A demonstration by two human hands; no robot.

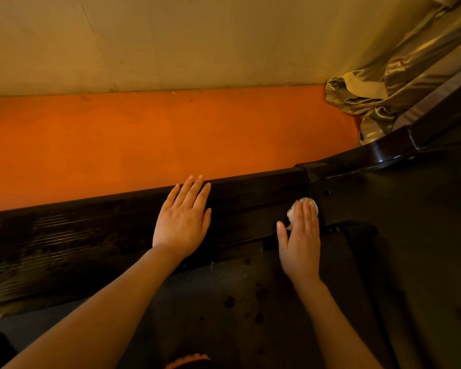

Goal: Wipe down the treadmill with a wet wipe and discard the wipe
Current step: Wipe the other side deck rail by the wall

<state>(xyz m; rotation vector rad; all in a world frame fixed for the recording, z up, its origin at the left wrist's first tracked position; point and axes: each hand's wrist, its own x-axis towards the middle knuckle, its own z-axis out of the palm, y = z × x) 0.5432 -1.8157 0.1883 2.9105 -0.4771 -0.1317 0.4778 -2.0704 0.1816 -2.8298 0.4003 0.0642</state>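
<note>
- Treadmill (96, 243) fills the lower half of the view, dark all over; its belt (224, 315), nearest the camera, carries several dark spots.
- Both forearms reach forward over the belt from the bottom edge.
- Left hand (183, 219) lies flat, palm down, on the ribbed side rail (64, 235), fingers straight and close together, holding nothing; the fingertips reach the rail's far edge.
- Right hand (301, 235) presses down with straight fingers and the thumb spread to the left, at the front end of the rail where it meets the motor cover (383, 209).
- Wet wipe (293, 213) sits bunched under the right hand's fingers (only a white crumpled edge shows past the fingertips and beside the thumb), against the seam between rail and cover.
- Glossy black upright base (383, 150) rises from the cover to the right.
- Beyond the rail runs an orange floor (157, 134).
- Crumpled shiny gold fabric (370, 94) lies in the far right corner, just beside the upright.
- Pale wall (171, 41) closes the background.
</note>
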